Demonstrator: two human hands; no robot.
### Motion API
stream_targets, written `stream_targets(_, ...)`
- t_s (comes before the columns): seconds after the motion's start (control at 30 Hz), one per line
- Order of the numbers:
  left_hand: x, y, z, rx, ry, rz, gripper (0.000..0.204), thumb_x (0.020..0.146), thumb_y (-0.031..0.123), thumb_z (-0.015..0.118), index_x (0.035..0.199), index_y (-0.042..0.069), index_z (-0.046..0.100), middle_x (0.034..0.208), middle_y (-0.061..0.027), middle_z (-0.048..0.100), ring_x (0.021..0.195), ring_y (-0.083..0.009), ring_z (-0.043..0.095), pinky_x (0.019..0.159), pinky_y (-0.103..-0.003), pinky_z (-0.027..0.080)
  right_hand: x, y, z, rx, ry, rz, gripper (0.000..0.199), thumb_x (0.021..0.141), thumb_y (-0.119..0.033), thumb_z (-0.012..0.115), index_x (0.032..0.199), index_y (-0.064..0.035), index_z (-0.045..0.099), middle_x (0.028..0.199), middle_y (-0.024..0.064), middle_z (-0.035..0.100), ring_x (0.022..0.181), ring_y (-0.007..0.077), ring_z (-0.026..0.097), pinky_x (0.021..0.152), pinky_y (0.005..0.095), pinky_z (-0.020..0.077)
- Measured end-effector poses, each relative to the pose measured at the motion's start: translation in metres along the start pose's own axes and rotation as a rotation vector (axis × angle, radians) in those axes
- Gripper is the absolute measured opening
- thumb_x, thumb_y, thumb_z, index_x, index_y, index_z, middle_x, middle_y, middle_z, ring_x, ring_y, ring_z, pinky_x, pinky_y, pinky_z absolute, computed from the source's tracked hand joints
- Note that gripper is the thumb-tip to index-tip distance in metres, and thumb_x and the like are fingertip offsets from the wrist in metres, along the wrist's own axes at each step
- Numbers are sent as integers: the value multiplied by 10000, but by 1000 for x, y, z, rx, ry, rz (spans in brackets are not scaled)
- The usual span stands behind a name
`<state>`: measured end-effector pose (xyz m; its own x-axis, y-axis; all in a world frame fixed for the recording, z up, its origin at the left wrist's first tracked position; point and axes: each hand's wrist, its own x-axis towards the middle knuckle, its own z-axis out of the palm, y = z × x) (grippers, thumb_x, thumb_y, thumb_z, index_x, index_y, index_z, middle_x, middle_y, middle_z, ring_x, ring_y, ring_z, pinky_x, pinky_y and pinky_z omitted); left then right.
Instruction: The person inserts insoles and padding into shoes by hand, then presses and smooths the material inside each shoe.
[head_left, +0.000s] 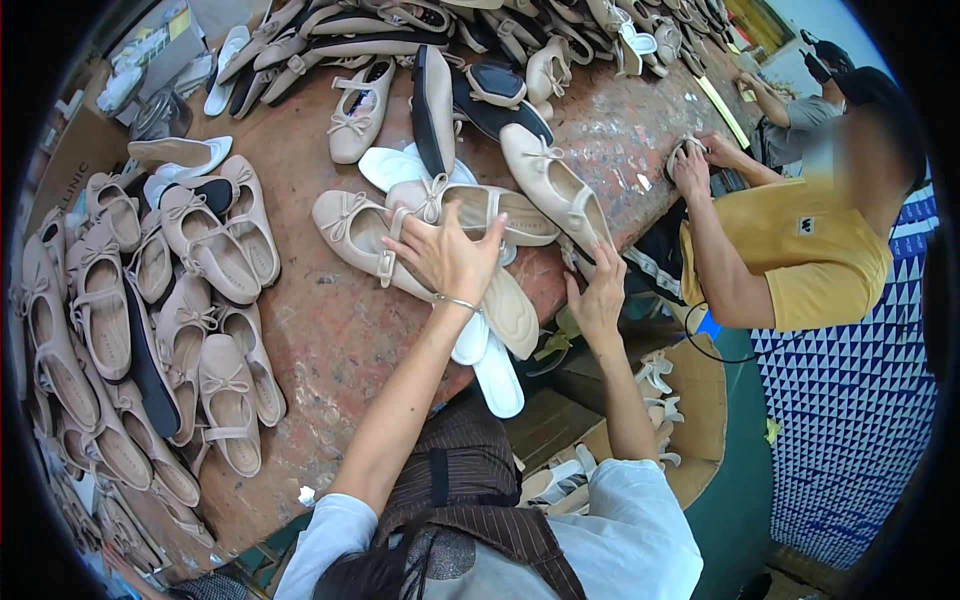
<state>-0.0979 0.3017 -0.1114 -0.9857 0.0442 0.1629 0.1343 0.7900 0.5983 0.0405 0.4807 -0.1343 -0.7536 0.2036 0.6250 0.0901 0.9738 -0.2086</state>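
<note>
My left hand (455, 258) lies with its fingers spread over two beige bow-trimmed flat shoes, touching them. One is a strapped shoe (350, 235) pointing left; the other shoe (520, 225) lies across it. My right hand (600, 300) grips the heel end of another beige shoe (548, 180), whose toe points away from me. Its fingertips are at the shoe's back edge, with the thumb below. Under the left wrist a beige insole (510, 312) sticks out toward me. White insole-shaped pieces (498, 378) overhang the table edge beneath it.
Rows of beige shoes (215, 270) crowd the left of the worn reddish table (320, 400). More shoes (360, 40) are heaped at the far side. A cardboard box (700, 400) with white pieces stands below the edge. At right, a person in a yellow shirt (780, 250) handles a shoe.
</note>
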Motion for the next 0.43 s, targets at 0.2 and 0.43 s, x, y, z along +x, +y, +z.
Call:
stream_targets(0.2,4,2,13,-212,136,-72,224,758,341,775,826,141,701,1326,-293,441,1432,-456,302,1212,-651,16,16,5,21,11,28,211,558,696,-2,765,1221,-37,578,994,153,598,940,382,581,806,475,487)
stream_targets(0.43,6,-30,-91,-850,368,-20,163,786,147,731,757,55,599,1175,-113,595,1278,-317,515,1224,-606,77,51,-23,2,231,161,194,259,736,-7,801,897,-15,598,846,154,590,772,374,587,730,423,490)
